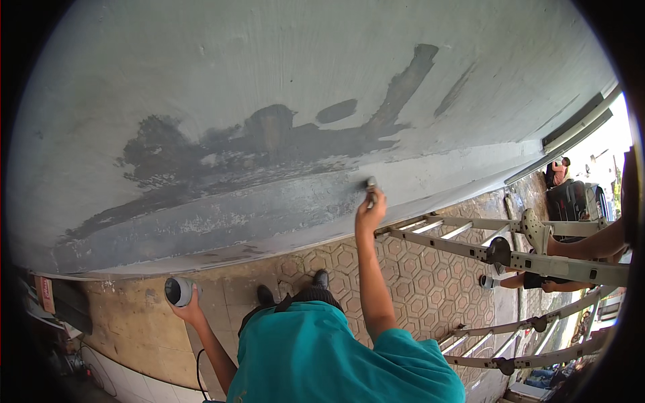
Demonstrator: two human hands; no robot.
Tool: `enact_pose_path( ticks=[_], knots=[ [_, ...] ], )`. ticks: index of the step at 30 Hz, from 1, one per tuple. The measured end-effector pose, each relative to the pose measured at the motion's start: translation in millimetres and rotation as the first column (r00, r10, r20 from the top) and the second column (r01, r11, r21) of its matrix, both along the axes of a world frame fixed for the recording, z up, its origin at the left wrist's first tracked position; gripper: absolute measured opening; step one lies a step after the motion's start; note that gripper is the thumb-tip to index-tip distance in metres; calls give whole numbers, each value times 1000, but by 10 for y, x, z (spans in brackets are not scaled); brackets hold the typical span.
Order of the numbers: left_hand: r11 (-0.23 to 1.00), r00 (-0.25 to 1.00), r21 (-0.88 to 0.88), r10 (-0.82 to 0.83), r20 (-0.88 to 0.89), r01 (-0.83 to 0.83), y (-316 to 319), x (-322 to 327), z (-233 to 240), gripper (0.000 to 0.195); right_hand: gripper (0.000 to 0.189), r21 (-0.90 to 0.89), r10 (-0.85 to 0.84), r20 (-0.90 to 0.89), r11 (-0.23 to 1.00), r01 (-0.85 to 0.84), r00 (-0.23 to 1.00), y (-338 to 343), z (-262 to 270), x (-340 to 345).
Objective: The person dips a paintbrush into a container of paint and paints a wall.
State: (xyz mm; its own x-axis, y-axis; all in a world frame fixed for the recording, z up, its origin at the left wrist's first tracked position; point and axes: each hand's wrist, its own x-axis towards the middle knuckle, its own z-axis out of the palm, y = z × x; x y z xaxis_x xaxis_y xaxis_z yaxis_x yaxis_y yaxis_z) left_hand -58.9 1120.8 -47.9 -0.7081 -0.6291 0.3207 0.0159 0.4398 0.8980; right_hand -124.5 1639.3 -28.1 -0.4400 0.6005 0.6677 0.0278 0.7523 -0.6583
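Observation:
My right hand (370,215) grips a paintbrush (372,183) with its tip against the lower band of the grey wall (211,65). The brush is slightly blurred, and my fingers hide most of its handle. Dark grey paint (322,141) covers irregular patches left of and above the brush. Away to the left, my left hand (189,311) holds a small round pot (196,291) from one side, tilted so that dark grey paint shows inside it. The pot is apart from the wall.
An aluminium ladder (443,244) stands close on my right, with a person's foot in a clog (535,231) on it. A second ladder (484,360) is behind. Other people and a parked vehicle are farther right. Hexagonal paving (418,287) lies below; a red box (45,293) is at far left.

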Motion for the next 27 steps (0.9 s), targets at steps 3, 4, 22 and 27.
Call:
enact_pose_path(
  ticks=[3,4,22,27],
  knots=[
    [1000,1000,21,-2,3,2,139,-99,11,75,32,51,250,150,964,-259,957,-757,-47,-32],
    [1000,1000,23,6,-9,-6,147,-125,-42,76,29,56,371,113,924,-378,922,-1005,-20,-17],
    [999,999,-23,40,13,-40,1003,143,-15,74,31,93,-51,-49,994,56,997,1331,146,-108],
    [1000,999,-13,-25,-24,25,1123,-40,-96,74,37,58,335,289,929,-365,897,248,68,-232]
  ],
)
